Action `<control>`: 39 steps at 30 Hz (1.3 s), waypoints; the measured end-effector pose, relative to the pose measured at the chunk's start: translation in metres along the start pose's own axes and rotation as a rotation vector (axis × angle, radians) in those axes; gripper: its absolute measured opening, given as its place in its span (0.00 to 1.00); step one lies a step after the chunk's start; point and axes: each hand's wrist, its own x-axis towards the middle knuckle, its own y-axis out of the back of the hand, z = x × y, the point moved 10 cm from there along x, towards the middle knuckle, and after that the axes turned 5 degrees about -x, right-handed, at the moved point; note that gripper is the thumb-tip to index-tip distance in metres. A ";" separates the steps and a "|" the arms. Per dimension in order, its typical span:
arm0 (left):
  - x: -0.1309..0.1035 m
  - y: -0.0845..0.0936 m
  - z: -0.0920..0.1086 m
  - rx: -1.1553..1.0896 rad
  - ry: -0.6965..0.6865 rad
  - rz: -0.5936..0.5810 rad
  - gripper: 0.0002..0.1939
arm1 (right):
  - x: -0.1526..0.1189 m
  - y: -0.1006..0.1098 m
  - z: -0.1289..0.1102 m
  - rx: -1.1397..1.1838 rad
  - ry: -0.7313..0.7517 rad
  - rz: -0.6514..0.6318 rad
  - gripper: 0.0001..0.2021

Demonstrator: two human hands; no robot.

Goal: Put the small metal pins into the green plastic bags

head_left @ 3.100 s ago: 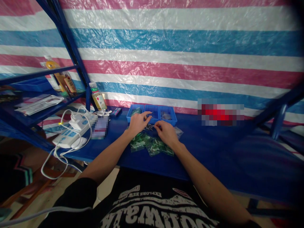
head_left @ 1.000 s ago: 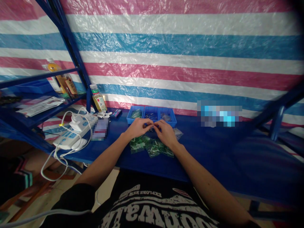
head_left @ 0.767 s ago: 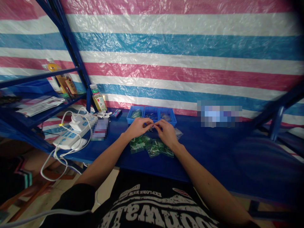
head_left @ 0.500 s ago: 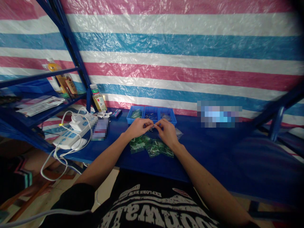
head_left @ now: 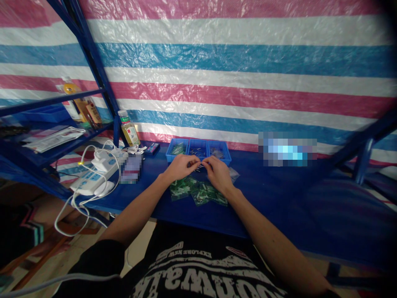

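Observation:
My left hand [head_left: 183,166] and my right hand [head_left: 217,170] meet fingertip to fingertip over the blue table, each closed in a pinch. Whatever small piece sits between the fingertips is too tiny to name. Under the fingers lie several small metal pieces [head_left: 196,169], partly covered by the hands. Just behind stand three blue bins: the left bin [head_left: 172,157] holds greenish packets, the middle bin [head_left: 198,143] some small metal parts, the right bin [head_left: 228,155] clear-looking pieces. Nearer my body, between the forearms, is a spread of small green packets [head_left: 200,192].
A white power strip [head_left: 89,178] with tangled cables lies at the left. Behind it stands a drink bottle [head_left: 130,131]. A clear plastic bag [head_left: 234,174] rests beside my right hand. Blue frame posts [head_left: 93,62] rise at the left, and a striped sheet [head_left: 232,82] hangs behind. Another person's leg shows lower left.
Both hands stay almost in place, with only a slight shift of the fingertips. The rest of the scene looks the same.

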 end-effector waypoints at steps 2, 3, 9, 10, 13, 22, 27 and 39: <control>0.000 0.000 0.000 0.003 -0.002 -0.002 0.12 | 0.000 -0.001 0.002 0.019 -0.011 0.002 0.08; 0.000 0.000 -0.001 0.002 -0.001 -0.002 0.12 | 0.000 -0.001 0.003 0.035 -0.016 0.007 0.07; 0.000 0.000 -0.001 -0.003 0.000 -0.001 0.12 | -0.001 -0.003 0.004 0.036 -0.007 0.002 0.05; 0.000 0.000 -0.001 0.000 -0.001 -0.002 0.12 | 0.000 -0.003 0.004 0.026 -0.011 0.001 0.06; 0.000 -0.001 0.000 0.006 -0.004 -0.001 0.12 | 0.000 -0.003 0.007 0.007 -0.031 0.003 0.08; 0.000 0.001 0.000 -0.003 0.006 0.006 0.12 | -0.001 -0.005 0.005 0.060 -0.021 -0.012 0.06; 0.000 0.002 0.002 -0.008 -0.001 0.011 0.12 | 0.000 -0.004 0.008 -0.007 -0.044 -0.017 0.09; 0.000 0.002 0.000 -0.019 0.005 0.015 0.11 | -0.001 -0.007 0.010 -0.001 -0.064 -0.034 0.07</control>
